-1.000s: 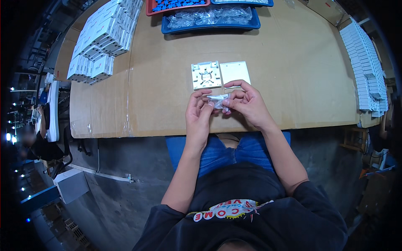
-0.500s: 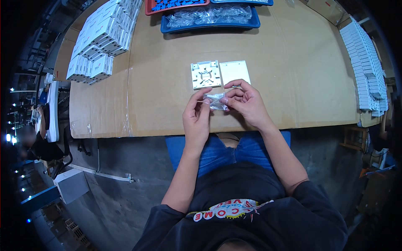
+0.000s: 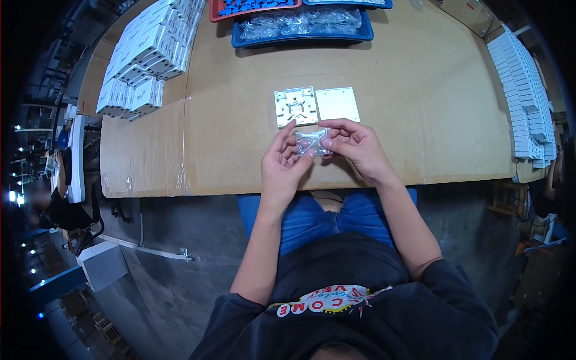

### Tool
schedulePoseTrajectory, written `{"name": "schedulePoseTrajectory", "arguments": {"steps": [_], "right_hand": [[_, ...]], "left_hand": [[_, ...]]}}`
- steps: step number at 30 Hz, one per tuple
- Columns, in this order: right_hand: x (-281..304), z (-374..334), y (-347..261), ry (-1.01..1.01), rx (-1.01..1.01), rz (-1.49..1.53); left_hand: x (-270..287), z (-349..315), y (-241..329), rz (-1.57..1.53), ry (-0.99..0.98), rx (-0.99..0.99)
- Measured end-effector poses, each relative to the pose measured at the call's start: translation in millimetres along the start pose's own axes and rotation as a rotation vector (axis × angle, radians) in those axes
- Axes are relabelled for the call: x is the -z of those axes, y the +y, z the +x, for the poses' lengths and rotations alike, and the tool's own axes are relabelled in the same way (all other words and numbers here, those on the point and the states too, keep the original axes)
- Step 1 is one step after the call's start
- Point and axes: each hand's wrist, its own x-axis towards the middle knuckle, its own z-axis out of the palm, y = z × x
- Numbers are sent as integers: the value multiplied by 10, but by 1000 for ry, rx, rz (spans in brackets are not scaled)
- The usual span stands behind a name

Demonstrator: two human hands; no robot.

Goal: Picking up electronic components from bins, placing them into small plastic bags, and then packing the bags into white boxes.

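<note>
Between my hands, just over the near part of the table, is a small clear plastic bag (image 3: 309,141); what it contains is too small to name. My left hand (image 3: 284,164) holds its left side, with the thumb pressed on the front of the bag. At its right edge, my right hand (image 3: 357,148) pinches the plastic between thumb and fingers. Just beyond the bag lies an open white plastic box base (image 3: 295,107) with moulded clips and a ring-shaped middle. Beside it on the right is a flat white cover (image 3: 337,104), its near edge partly behind my right fingers.
Stacked white boxes (image 3: 133,75) stand at the table's left, and more white stacks (image 3: 523,96) at the right. A blue tray (image 3: 303,42) of clear bags and a red tray (image 3: 223,16) of blue parts sit at the far side. Brown cardboard (image 3: 240,150) covers the table.
My left thumb has slid rightward across the bag, and the left fingers have curled behind it. My right hand has shifted slightly right and its fingers have drawn closer together.
</note>
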Motion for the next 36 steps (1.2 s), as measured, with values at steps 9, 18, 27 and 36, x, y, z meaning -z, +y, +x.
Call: {"name": "schedulePoseTrajectory", "arguments": {"steps": [9,18,27,36], "right_hand": [[-10,14,11,35,14,-41],[-29,37,74,35,38,9],[-78,31,154,-7,-90,75],[-132,25,78,-35,-39,129]], "left_hand": [[72,54,-42,-91,26,63],[23,12,-144,-339,206,200],[-133,-94,-17,-24,288,-169],[17,-43,28,73,262,-190]]}}
